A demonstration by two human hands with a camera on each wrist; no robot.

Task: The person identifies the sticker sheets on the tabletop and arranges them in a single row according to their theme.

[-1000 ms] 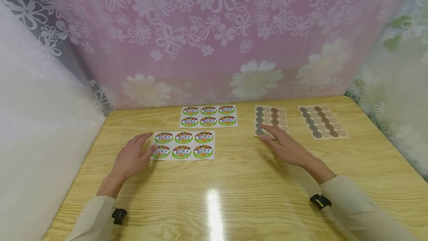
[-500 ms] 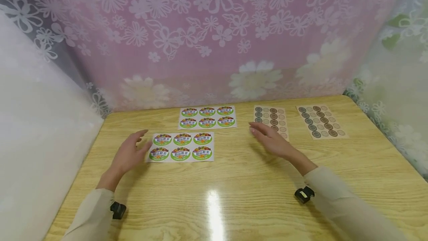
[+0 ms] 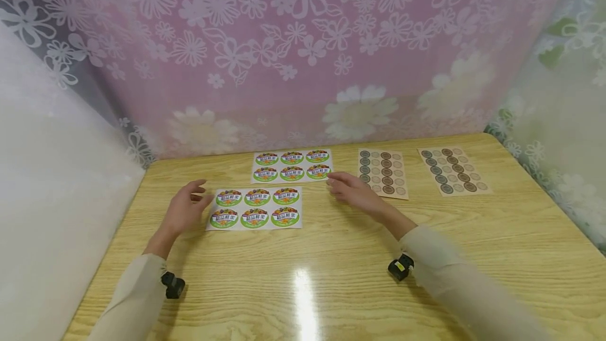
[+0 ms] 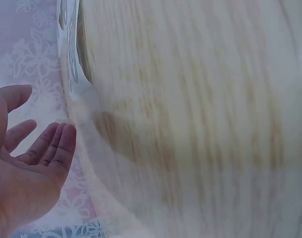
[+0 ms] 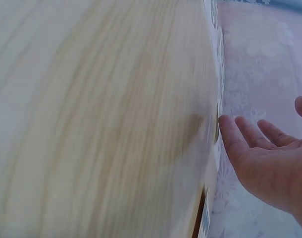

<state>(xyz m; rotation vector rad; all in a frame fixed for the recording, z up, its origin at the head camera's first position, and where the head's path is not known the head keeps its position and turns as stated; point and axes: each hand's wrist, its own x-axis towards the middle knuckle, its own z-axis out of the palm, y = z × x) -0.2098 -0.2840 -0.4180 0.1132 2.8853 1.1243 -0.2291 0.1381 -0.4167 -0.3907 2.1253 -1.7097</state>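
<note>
Two white sheets of oval fruit-label stickers lie flat on the table, a near one (image 3: pixel 255 208) and a far one (image 3: pixel 292 166). My left hand (image 3: pixel 185 208) hovers beside the near sheet's left edge, fingers loosely bent and nothing held. In the left wrist view the same hand (image 4: pixel 34 163) has its thumb apart from the fingers. My right hand (image 3: pixel 356 194) is also bare, its fingertips by the far sheet's lower right corner. Its fingers stretch out in the right wrist view (image 5: pixel 265 153). To its right lie two tan sheets of small round stickers, one closer (image 3: pixel 382 173) and one farther (image 3: pixel 454 171).
The wood-grain table (image 3: pixel 246 272) reaches back to a pink floral curtain (image 3: pixel 284 93). A white cloth (image 3: pixel 61 172) hangs on the left, a pale green floral one (image 3: pixel 563 136) on the right. Each wrist carries a small black camera (image 3: pixel 173 284).
My right hand has moved left, off the closer tan sheet and toward the far fruit-label sheet. The left hand has drawn slightly away from the near sheet. All the sheets stay put.
</note>
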